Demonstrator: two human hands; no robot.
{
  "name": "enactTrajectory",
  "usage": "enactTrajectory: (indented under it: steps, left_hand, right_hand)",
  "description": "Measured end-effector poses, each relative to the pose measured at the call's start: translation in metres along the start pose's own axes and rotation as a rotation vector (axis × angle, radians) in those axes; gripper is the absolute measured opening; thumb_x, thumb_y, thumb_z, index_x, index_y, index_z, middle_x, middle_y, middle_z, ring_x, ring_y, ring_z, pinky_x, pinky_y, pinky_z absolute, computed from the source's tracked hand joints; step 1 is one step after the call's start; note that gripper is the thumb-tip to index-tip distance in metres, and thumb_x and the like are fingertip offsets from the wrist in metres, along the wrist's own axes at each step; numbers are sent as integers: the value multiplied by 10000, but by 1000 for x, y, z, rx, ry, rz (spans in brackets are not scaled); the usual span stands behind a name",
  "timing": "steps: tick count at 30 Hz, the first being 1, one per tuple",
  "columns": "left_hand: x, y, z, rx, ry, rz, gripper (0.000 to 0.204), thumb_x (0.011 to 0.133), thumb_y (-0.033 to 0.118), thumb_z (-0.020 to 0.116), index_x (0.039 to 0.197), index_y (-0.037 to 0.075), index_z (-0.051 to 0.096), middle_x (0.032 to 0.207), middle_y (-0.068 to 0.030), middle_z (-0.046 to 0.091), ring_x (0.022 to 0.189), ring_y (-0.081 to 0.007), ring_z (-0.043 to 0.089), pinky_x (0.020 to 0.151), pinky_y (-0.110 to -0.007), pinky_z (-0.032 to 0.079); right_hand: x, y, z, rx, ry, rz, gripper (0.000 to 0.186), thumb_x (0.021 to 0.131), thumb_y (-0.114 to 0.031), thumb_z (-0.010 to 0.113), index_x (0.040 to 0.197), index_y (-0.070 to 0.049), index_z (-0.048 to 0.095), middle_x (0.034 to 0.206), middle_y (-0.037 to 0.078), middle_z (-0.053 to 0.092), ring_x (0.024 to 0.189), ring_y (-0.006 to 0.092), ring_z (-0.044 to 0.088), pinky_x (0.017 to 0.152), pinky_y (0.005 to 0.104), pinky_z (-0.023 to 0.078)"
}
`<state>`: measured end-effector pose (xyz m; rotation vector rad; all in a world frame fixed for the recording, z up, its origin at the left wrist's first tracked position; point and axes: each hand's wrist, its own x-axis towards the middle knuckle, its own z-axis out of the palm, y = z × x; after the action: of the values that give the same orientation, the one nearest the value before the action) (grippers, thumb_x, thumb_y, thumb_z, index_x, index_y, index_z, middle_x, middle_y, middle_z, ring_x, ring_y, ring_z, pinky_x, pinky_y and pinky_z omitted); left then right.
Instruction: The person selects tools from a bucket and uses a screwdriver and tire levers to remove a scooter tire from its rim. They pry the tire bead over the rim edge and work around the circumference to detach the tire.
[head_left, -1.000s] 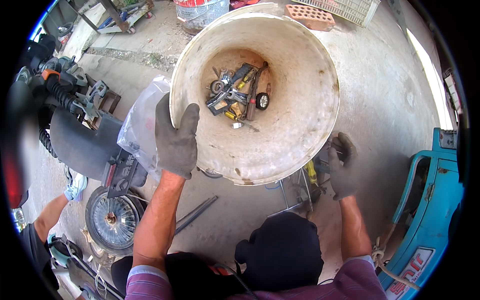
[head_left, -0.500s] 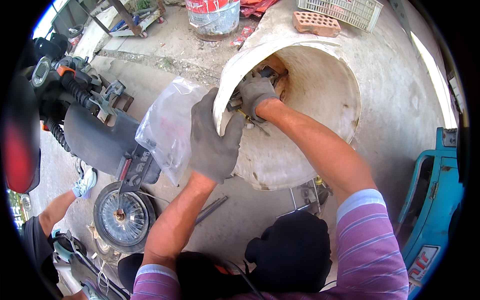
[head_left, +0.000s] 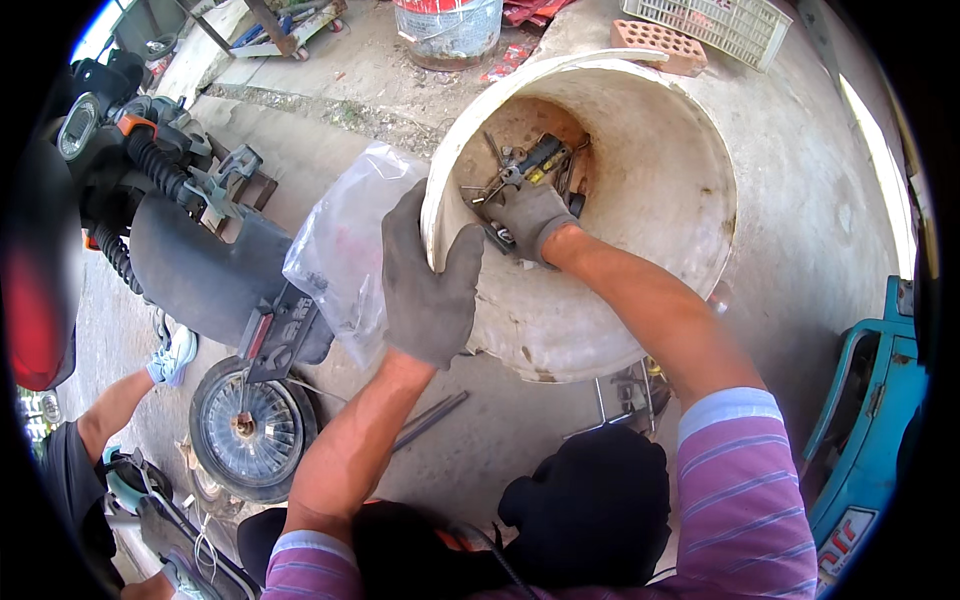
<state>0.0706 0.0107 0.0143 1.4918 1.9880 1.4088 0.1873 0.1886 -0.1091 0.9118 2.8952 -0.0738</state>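
A large whitish plastic bucket lies tipped, its wide mouth facing me. My left hand, in a grey work glove, grips the bucket's left rim, thumb inside and fingers outside. Deep in the bucket, my gloved right hand curls its fingers down among a heap of metal hand tools. Some of these have black or yellow parts. Whatever those fingers hold is hidden behind the glove. Against the bucket's left side rests a clear plastic bag.
At left stands a motor scooter, with a loose wheel on the ground below it. Another person's leg shows at lower left. A perforated brick, a crate and a paint-stained bucket stand beyond. A turquoise metal body is at right.
My right hand has shifted slightly right and down inside the bucket, and more of the tools show. The bucket's mouth appears turned more toward me. My left hand keeps its grip on the rim.
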Motion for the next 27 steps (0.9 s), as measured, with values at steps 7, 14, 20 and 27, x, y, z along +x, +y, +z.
enactTrajectory:
  steps: [7, 14, 20, 27]
  left_hand:
    - [-5, -3, 3, -16, -18, 85, 629, 968, 216, 717, 1499, -16, 473, 1342, -244, 581, 1236, -384, 600, 1076, -471, 473]
    - [-4, 1, 5, -16, -8, 109, 588, 987, 217, 704, 1487, -19, 503, 1352, -231, 607, 1230, -337, 624, 1068, -435, 490]
    - [-7, 4, 5, -7, -12, 86, 576, 1014, 244, 680, 1499, -16, 508, 1381, -212, 625, 1259, -292, 618, 1088, -412, 477]
    - [-7, 4, 7, -16, -9, 115, 578, 1019, 252, 675, 1499, -22, 506, 1393, -207, 613, 1269, -290, 604, 1103, -416, 465]
  right_hand:
    - [-17, 43, -40, 475, 85, 431, 664, 794, -348, 810, 1395, -130, 632, 1269, 205, 715, 1159, 385, 696, 1010, 453, 555]
    - [-17, 93, -30, 578, 33, 685, 722, 819, -433, 831, 1423, -115, 597, 1345, 182, 710, 1270, 356, 666, 1066, 444, 533]
    - [-17, 97, -30, 634, 116, 697, 704, 821, -422, 820, 1412, -88, 633, 1336, 199, 717, 1255, 357, 675, 1073, 419, 521]
    - [-14, 101, -27, 798, 174, 754, 590, 812, -431, 836, 1289, -100, 735, 1283, 168, 750, 1225, 315, 697, 1061, 404, 523]
